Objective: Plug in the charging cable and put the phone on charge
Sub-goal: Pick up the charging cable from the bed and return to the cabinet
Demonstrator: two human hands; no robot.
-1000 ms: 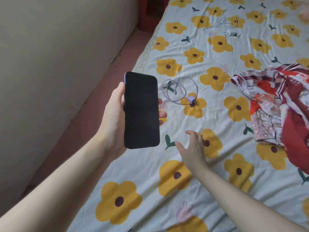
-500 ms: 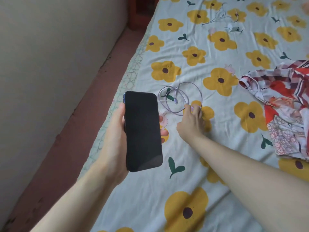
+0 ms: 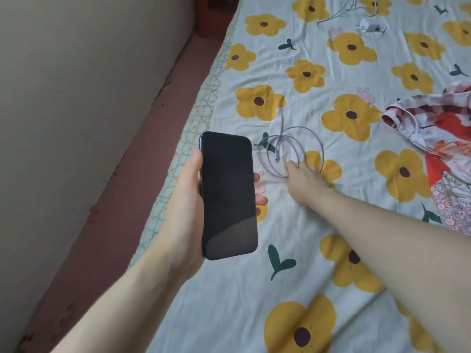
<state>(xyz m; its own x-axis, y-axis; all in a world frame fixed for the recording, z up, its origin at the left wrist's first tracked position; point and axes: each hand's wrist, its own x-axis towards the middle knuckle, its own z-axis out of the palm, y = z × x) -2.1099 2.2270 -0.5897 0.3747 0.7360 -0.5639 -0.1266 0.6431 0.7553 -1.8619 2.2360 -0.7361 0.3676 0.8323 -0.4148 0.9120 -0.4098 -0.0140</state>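
Two hands are at work over the bed [image 3: 331, 225], which carries a flowered sheet. The left hand [image 3: 188, 197] has its grip clamped on the phone [image 3: 228, 194], thumb along the left edge and fingertips [image 3: 260, 200] curling round the right, screen dark and facing up, held in the air above the near edge of the bed. The right hand [image 3: 304, 178] is down on the sheet at the lower right of the coiled purple charging cable [image 3: 293, 154]. Its fingers lie over the loops and touch them, but whether that grip has closed on the cable cannot be told from this angle.

The cable looks light, thin and limp; it will sag and uncoil when lifted, so taking several loops together, or pinching it close to a connector, seems the safer hold. One small plug [image 3: 277, 158] shows inside the coil, just left of the right hand's fingers. The other end is not clearly visible. The phone is rigid, smooth and likely slippery, and a drop could crack it, so a firm hold across its edges suits it.

Phone and cable lie close beside each other, not touching. A white adapter [image 3: 369, 26] and thin pale wires rest far up the bed, well apart from both hands. A red patterned cloth [image 3: 438, 149] lies at the right.
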